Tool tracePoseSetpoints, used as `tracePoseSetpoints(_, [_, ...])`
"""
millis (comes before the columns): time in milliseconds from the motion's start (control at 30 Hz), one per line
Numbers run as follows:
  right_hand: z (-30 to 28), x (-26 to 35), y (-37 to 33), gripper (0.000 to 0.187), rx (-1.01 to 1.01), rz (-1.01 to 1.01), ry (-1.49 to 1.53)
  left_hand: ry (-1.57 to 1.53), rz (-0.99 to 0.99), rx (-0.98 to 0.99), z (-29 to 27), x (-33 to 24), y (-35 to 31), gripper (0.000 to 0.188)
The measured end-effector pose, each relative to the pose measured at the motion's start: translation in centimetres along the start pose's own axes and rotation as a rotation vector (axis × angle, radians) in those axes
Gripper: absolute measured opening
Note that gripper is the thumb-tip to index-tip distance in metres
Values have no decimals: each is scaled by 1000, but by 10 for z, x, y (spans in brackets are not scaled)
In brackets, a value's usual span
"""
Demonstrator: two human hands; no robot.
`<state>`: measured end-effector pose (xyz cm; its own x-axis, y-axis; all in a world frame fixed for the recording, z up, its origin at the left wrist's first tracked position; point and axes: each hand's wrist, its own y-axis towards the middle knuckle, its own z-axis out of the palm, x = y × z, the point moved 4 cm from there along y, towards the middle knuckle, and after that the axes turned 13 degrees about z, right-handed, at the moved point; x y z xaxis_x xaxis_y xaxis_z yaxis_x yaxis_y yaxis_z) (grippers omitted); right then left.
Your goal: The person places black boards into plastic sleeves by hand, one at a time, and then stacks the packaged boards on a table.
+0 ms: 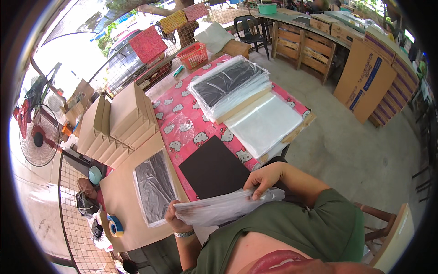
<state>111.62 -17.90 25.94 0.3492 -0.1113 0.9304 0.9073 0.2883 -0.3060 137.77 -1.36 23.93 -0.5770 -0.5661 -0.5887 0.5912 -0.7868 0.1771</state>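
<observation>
A clear plastic bag [223, 208] is stretched sideways between my hands, close to my body. My left hand [177, 218] is closed on its left end. Toward the other end, my right hand [264, 181] pinches the bag's upper edge between thumb and fingers. Just beyond the bag, a square black board [214, 166] lies flat on the pink patterned tablecloth [171, 132]. To its left, a black sheet in clear plastic [155, 187] rests on brown paper [123, 196]. A pile of flat clear plastic bags [264, 123] sits farther off to the right, beside a stack of plastic-covered black sheets [230, 82].
Stacks of brown paper-wrapped packages [130, 114] stand at the left. A tape roll [115, 226] lies at the near left paper edge, and a fan [39, 137] stands beyond. A red basket [192, 55] is at the back. Large cardboard boxes [365, 80] lean at the right.
</observation>
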Motion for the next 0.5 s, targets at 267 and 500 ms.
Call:
tracePoseSetpoints(267, [-54,3,-27,20,-433,-731,674,811,-572,577,36,37,-28,28])
tracePoseSetpoints(500, [-57,-4,-19,24,-692,-30,114,184,-72,74,8,18,-1,34])
